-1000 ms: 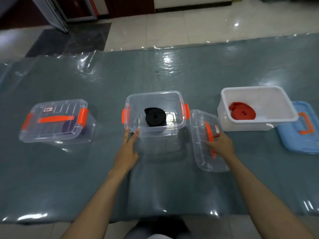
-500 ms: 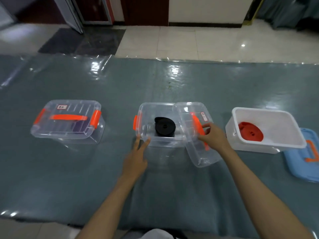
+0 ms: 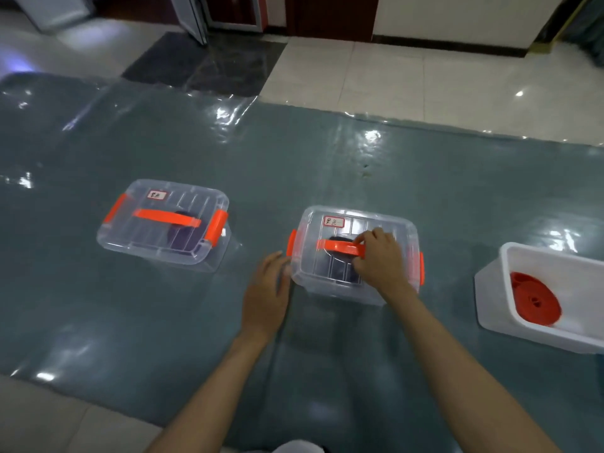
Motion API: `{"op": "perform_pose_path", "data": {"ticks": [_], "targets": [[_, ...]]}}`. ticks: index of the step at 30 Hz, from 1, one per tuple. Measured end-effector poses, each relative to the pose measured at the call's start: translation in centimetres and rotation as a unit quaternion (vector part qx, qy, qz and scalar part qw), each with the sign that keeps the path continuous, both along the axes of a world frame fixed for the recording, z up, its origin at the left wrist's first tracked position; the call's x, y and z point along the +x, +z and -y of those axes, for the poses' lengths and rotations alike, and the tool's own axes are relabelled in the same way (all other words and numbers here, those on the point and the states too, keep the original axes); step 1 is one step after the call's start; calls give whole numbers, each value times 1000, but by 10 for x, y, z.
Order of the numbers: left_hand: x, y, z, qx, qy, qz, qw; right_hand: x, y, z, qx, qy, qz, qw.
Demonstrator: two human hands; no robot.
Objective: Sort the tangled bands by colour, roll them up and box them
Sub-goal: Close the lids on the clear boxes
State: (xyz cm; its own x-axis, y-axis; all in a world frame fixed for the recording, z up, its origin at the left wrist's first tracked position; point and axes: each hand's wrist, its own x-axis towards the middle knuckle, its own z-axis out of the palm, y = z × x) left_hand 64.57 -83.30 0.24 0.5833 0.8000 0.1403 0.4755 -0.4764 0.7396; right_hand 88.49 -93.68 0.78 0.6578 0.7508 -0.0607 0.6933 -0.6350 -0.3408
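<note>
The middle clear box [image 3: 330,282] now has its clear lid [image 3: 376,223] lying on top, and the rolled black band [image 3: 340,273] shows dimly through it. My right hand [image 3: 379,259] grips the lid's orange handle [image 3: 336,247]. My left hand [image 3: 266,295] rests with straight fingers against the box's left wall, by the orange clip. A second clear box [image 3: 163,227] at the left is lidded, with a dark roll inside. At the right, an open white box [image 3: 496,289] holds a rolled red band [image 3: 536,302].
All boxes stand on a grey-green mat [image 3: 163,322] under glossy clear film. Tiled floor [image 3: 392,83] lies beyond the mat's far edge. White labels with handwriting sit on both clear lids.
My right hand has swung the clear lid from beside the middle box up and over onto it. The view has shifted, and the blue lid at the right is out of frame.
</note>
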Motion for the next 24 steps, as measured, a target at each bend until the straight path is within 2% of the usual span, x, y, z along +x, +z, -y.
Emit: {"op": "perform_pose_path", "data": {"ticks": [3, 6, 7, 9, 10, 11, 13, 14, 15, 17, 18, 21, 24], "targets": [[47, -1, -25, -74, -23, -35, 996, 1, -9, 13, 60, 27, 13, 998], [86, -10, -33, -191, -15, -52, 980, 4, -15, 34, 116, 44, 37, 992], [93, -15, -33, -212, 11, -38, 976, 3, -18, 41, 121, 17, 63, 991], [99, -23, -32, -242, 80, -18, 967, 4, -23, 52, 120, -109, 86, 983], [99, -27, -32, -265, 111, -14, 958, 5, -28, 57, 122, -188, 43, 974], [100, -30, -31, -291, 136, -9, 947, 7, -31, 62, 142, -268, -47, 952], [100, -32, -27, -309, 168, 17, 936, 10, -38, 73, 219, -385, -242, 863], [99, -32, -24, -292, 183, 39, 938, 9, -40, 77, 249, -407, -277, 834], [99, -30, -21, -265, 200, 65, 941, 7, -39, 80, 260, -405, -257, 838], [98, -24, -17, -218, 221, 100, 945, 4, -37, 83, 259, -362, -141, 884], [99, -24, -17, -201, 218, 105, 949, 4, -36, 82, 259, -350, -103, 894], [96, -22, -19, -150, 177, 74, 970, 0, -29, 77, 240, -343, -58, 906], [87, -15, -23, -108, 115, 41, 987, -2, -18, 78, 233, -321, -64, 916]]}}
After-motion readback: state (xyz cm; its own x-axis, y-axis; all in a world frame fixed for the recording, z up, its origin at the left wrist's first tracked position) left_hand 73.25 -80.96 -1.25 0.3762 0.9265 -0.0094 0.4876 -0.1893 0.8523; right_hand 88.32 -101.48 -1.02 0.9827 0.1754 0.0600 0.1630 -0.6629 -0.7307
